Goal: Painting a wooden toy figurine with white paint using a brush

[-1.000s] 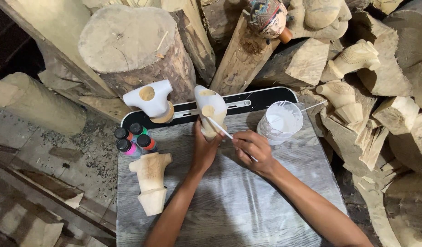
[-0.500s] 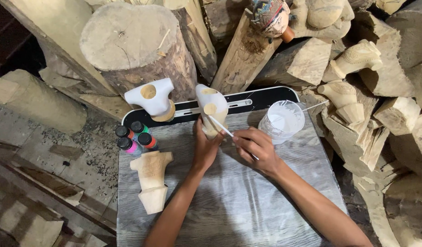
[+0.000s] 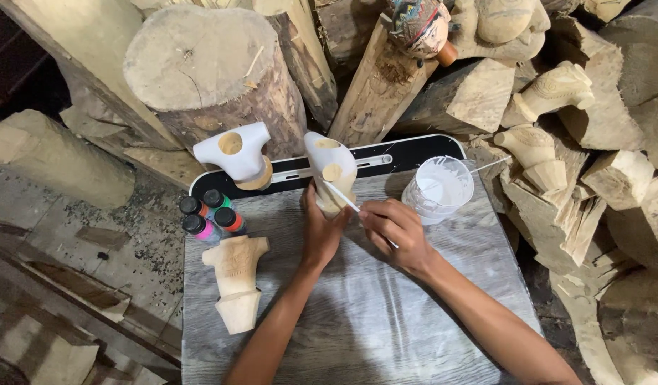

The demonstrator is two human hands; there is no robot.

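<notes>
The left hand (image 3: 320, 232) is wrapped around the lower part of a wooden carving (image 3: 332, 171), holding it upright at the far middle of the grey board (image 3: 372, 314); the carving's top half is painted white, its base is bare wood. The right hand (image 3: 394, 232) is pinched around a thin brush (image 3: 341, 195), whose tip touches the carving's front; both hands sit close together, just in front of the carving.

Just to the right stands a clear cup (image 3: 438, 189) smeared with white paint, a thin stick resting across it; behind the carving a black strip (image 3: 386, 155) runs along the board's far edge. To the left, a second white-painted carving (image 3: 234, 153) rests on that edge; near it stand four small paint bottles (image 3: 209, 214) with black caps; in front of them lies an unpainted carving (image 3: 236, 281), well apart from the hands. A large log (image 3: 208, 71) and stacked wood blocks (image 3: 557, 178) crowd the board's far and right sides.
</notes>
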